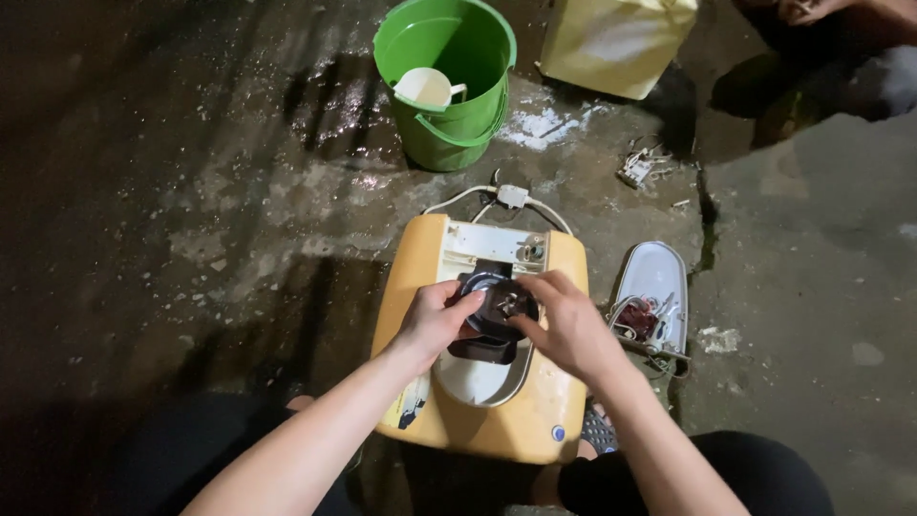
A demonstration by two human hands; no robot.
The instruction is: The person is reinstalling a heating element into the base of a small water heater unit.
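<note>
Both hands, left hand (435,320) and right hand (564,325), are gripping the dark motor (495,311) in the yellow appliance housing (478,420) on the floor, fingers pinching it; freeing it probably needs a careful, even lift.

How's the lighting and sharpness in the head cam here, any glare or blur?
Head view: one light falls on the centre, so the left hand, right hand, dark motor part and yellow housing are bright and sharp; the wet concrete floor glints by the green bucket; left edge and corners drop into deep shadow; no clear motion blur.
</note>
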